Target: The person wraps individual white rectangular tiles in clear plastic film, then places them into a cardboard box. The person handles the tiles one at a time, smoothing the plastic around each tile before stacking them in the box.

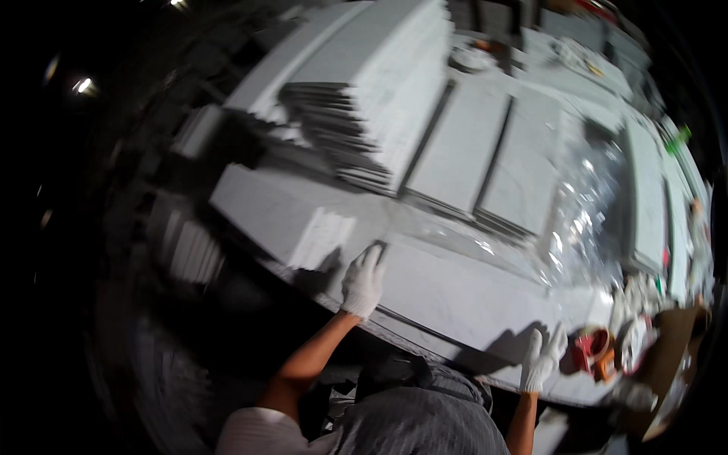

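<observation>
Pale long slab (459, 292) is lying in front of the panel stack (406, 98), running rightward between the left hand (364, 284), nearer that stack, fingers close together, grip unclear, and the right hand (542, 360), fingers spread.

It's gloomy in here: most of the room off to the left sinks into near-black, pricked by one bright lamp (82, 85) and another small light (177, 3) higher up. The long pale surface (254, 206) catches the light and runs aslant through the dimness, dark shadows falling across it. Off its left end I can just make out a blurred row of pale slabs (193, 252), deep in the gloom.
</observation>
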The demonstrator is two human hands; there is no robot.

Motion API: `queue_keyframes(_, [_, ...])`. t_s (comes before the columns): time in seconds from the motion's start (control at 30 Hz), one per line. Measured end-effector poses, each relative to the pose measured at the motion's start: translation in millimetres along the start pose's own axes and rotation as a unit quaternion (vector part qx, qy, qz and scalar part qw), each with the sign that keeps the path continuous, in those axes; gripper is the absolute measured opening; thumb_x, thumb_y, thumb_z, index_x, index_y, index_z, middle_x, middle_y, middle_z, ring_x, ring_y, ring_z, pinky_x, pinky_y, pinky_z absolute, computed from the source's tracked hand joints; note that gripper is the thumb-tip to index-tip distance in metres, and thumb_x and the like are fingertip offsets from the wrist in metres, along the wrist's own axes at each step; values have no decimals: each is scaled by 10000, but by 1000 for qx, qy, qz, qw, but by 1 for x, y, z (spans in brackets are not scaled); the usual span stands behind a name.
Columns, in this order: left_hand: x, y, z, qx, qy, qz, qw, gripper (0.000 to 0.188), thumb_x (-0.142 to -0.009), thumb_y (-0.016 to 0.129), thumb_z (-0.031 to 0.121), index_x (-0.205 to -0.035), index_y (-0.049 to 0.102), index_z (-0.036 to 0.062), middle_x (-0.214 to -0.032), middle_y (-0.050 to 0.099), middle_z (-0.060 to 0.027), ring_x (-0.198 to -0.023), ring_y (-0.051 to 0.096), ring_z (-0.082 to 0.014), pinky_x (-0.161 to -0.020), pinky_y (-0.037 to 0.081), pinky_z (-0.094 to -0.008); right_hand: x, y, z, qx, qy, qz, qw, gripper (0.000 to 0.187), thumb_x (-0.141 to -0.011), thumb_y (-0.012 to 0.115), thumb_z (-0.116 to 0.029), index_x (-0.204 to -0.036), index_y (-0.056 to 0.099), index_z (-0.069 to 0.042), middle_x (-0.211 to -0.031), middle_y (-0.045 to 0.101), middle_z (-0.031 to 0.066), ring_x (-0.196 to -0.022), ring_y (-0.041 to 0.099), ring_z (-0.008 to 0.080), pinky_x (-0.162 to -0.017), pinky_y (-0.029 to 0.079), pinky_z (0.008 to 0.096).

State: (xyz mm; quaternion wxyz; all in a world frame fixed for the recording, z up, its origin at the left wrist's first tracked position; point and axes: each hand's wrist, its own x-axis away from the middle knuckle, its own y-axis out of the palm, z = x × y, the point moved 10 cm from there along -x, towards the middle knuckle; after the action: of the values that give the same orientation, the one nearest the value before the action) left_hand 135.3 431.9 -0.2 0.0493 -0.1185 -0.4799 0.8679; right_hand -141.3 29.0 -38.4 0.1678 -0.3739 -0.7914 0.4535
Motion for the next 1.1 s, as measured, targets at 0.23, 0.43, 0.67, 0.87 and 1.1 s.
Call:
queue_keyframes(0.23, [-84, -98, -109, -337, 11, 49, 940, 499, -933, 550, 384, -1351, 524, 113, -1428, 498, -100, -1385, 358, -324, -1135, 276, -519, 2, 71, -153, -264, -118, -202, 936, 555, -972, 625, -220, -1456, 448, -15, -1399, 502, 226, -1282, 512, 343, -1055, 433, 432])
queue_keyframes(0.43, [-100, -82, -105, -351, 4, 20, 936, 363, -936, 541, 366, -1187, 581, 107, -1372, 501, -76, -1345, 381, -277, -1155, 265, -510, 36, 107, -282, -252, -281, -295, 878, 442, -931, 669, -308, -1288, 623, -50, -1213, 638, 245, -1063, 659, 379, -872, 551, 422])
queue_keyframes(0.67, [-51, -107, -121, -201, -14, 18, 979, 414, -917, 614, 370, -1251, 572, 129, -1423, 485, -75, -1328, 440, -293, -1104, 363, -476, 64, 149, -326, -314, -301, -401, 806, 409, -906, 689, -228, -1275, 624, -62, -1135, 665, 181, -968, 691, 311, -808, 561, 383])
queue_keyframes(0.87, [28, -226, -209, -114, -328, 255, 902, 641, -817, 778, 374, -1329, 510, 96, -1395, 482, -219, -1269, 481, -397, -1036, 442, -452, 85, 174, -362, -302, -333, -443, 776, 420, -915, 675, -254, -1282, 606, -61, -1163, 648, 185, -1007, 669, 353, -814, 557, 400])
queue_keyframes(1.1, [58, -198, -284, 56, -410, 190, 890, 690, -800, 782, 412, -1327, 509, 59, -1267, 596, -204, -1157, 596, -356, -954, 486, -435, 104, 179, -490, -190, -517, -330, 766, 562, -918, 652, -319, -1398, 503, -68, -1280, 590, 218, -1184, 569, 414, -933, 519, 452])
